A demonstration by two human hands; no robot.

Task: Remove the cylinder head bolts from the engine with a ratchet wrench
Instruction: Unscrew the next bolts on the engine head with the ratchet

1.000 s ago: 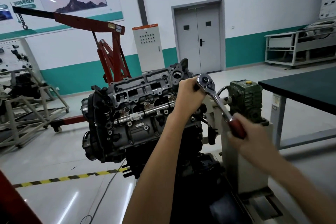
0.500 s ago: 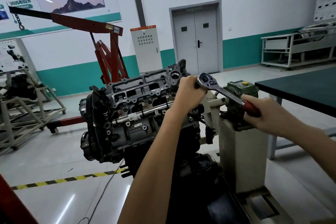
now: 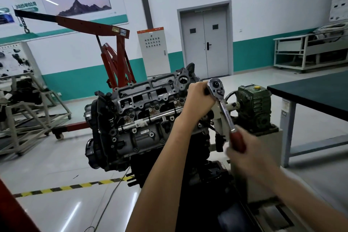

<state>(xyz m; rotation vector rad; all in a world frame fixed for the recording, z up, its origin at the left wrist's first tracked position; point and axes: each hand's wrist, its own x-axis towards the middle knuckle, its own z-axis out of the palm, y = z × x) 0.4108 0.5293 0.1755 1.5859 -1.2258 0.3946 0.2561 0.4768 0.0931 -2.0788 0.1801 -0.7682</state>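
- Engine: bare, mounted tilted on a stand, cylinder head uppermost.
- Ratchet wrench: chrome head at the right end of the cylinder head. The shank slants down and to the right, ending in a red handle.
- Left hand: fingers curled tight round the dark stub behind the wrench head, pressed against the head's right end. The bolt beneath is hidden.
- Right hand: blurred, fist wrapped round the red handle.
- Green gearbox: on the stand, just beyond the shank.
- Dark-topped table: further right, apart from the stand.
- Red hoist: behind the engine.
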